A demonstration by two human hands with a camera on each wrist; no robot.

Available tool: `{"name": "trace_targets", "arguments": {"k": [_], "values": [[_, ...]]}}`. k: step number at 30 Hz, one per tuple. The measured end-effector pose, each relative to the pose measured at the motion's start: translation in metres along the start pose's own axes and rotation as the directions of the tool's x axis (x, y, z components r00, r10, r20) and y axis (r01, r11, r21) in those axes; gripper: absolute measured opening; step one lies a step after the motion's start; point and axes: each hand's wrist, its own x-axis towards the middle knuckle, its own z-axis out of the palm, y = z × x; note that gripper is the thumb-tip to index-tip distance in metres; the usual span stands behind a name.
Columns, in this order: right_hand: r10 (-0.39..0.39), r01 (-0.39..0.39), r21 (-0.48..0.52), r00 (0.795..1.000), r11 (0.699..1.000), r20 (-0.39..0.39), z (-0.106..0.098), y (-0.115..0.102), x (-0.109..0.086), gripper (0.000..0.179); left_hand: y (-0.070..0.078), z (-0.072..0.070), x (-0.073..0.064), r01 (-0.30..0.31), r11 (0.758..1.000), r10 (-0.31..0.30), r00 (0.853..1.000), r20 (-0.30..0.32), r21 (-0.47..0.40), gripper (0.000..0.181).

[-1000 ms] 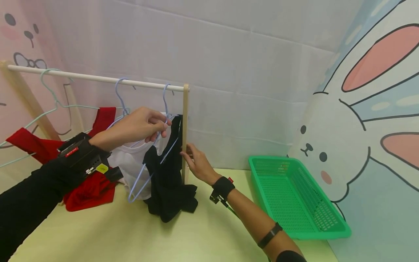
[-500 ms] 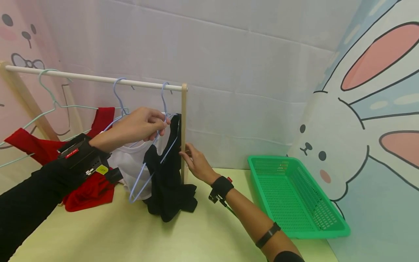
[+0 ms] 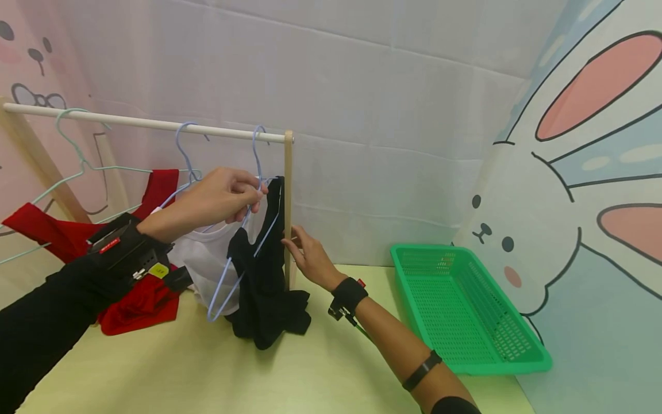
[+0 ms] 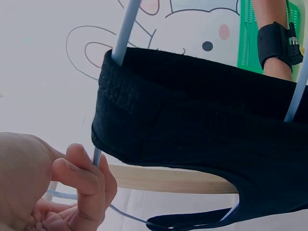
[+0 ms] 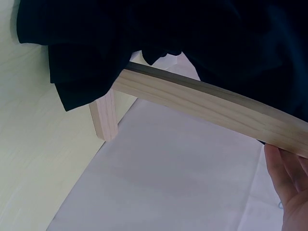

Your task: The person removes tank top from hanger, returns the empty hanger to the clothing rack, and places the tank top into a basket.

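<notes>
At the rack's right end, my left hand [image 3: 227, 195] pinches a light blue hanger [image 3: 257, 158] just below its hook. The hook's curve stands slightly above the white rod [image 3: 139, 122]. A black sleeveless top [image 3: 261, 276] hangs from the far side of this hanger, its lower part bunched on the table; the hanger's near corner sticks out bare in the head view. In the left wrist view, the black top [image 4: 183, 120] spans the hanger, with my fingertips beside its edge. My right hand [image 3: 314, 259] holds the wooden post [image 3: 288, 201] between thumb and fingers, low down.
Left of the black top, a white top [image 3: 207, 253] hangs on another blue hanger [image 3: 181, 144], and a red garment [image 3: 139, 305] on a mint green hanger [image 3: 77, 155]. A green plastic basket [image 3: 460, 310] stands on the pale yellow table [image 3: 331, 379] at right, near the rabbit-print wall.
The blue hanger in my left hand has risen a little, its hook lifting above the rod and the black top rising slightly with it. My right hand stays on the post.
</notes>
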Motion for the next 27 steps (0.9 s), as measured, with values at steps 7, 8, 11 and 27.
{"name": "trace_targets", "arguments": {"k": [7,8,11,27], "values": [[0.007,-0.007,0.012,1.000,1.000,0.004,0.000,0.000,0.002,0.027,0.002,-0.002,-0.003,-0.021,1.000,0.021,0.999,-0.026,-0.014,0.034],[0.007,-0.007,0.012,1.000,1.000,0.004,0.000,0.000,0.003,0.026,0.002,-0.002,-0.003,-0.020,1.000,0.020,0.999,-0.027,-0.014,0.034],[0.005,-0.005,0.012,1.000,1.000,0.009,0.000,0.000,0.002,0.026,0.001,-0.002,-0.006,-0.015,1.000,0.014,0.999,-0.029,-0.018,0.037],[-0.002,0.002,0.008,1.000,1.000,0.024,-0.002,-0.001,0.002,0.025,0.008,-0.004,-0.018,-0.049,0.996,0.045,0.997,-0.057,-0.071,0.037]]}}
